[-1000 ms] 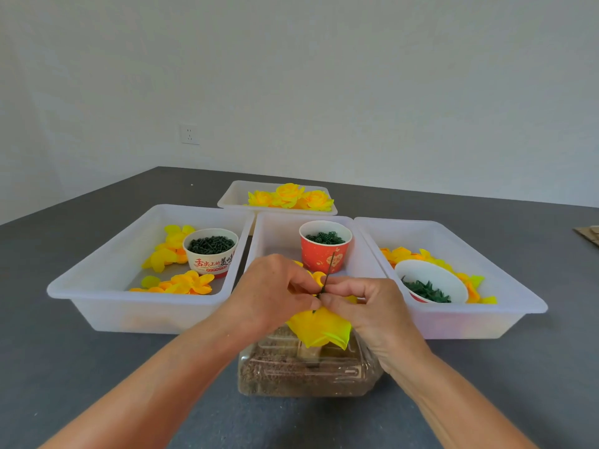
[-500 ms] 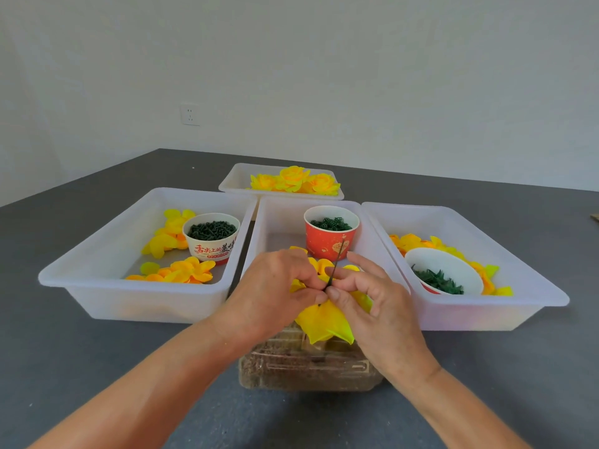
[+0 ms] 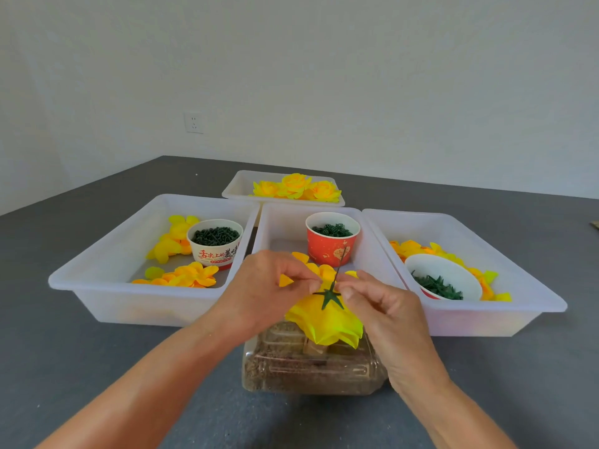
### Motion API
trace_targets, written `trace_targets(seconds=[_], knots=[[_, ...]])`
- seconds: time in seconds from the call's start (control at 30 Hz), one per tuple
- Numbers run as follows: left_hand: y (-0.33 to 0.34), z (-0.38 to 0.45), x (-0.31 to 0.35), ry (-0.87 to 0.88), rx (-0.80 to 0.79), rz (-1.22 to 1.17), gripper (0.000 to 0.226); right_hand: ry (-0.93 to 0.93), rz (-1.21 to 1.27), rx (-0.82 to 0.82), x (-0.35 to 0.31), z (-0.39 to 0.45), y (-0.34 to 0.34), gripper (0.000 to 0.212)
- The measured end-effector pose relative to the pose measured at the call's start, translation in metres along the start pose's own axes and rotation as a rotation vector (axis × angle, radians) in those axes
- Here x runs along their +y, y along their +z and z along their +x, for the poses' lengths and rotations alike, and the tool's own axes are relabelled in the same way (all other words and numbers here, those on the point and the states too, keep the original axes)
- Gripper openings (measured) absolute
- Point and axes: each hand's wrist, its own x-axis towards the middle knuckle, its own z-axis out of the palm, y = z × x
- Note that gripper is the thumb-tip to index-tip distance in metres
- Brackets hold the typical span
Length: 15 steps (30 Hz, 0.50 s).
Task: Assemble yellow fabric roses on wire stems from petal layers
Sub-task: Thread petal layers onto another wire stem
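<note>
The left hand point(image 3: 269, 286) pinches the upturned base of the yellow rose point(image 3: 327, 319), which sits inverted over the clear box point(image 3: 311, 367) on the counter point(image 3: 81, 367). The petal layers look light, soft and easily crushed, so hold is best taken at the stiff wire stem point(image 3: 338, 267) beside the green calyx point(image 3: 329, 296). The right hand point(image 3: 379, 306) has its fingers point(image 3: 348, 290) curled, pinching at the stem just above the calyx.
</note>
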Motion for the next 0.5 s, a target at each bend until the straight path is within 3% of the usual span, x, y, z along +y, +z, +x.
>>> trace_targets(seconds=[0.1,0.23,0.5], knots=[[0.002,0.000,0.003,-0.007,-0.032,0.005,0.013,-0.067,-0.211,0.071,-0.005,-0.003,0.006,0.016],[0.005,0.000,0.005,0.022,-0.129,0.022,0.017,-0.052,-0.245,0.104,-0.006,-0.002,0.011,0.014],[0.012,0.001,-0.005,0.070,-0.024,-0.008,0.013,-0.129,-0.242,0.103,0.007,-0.004,0.011,0.010]])
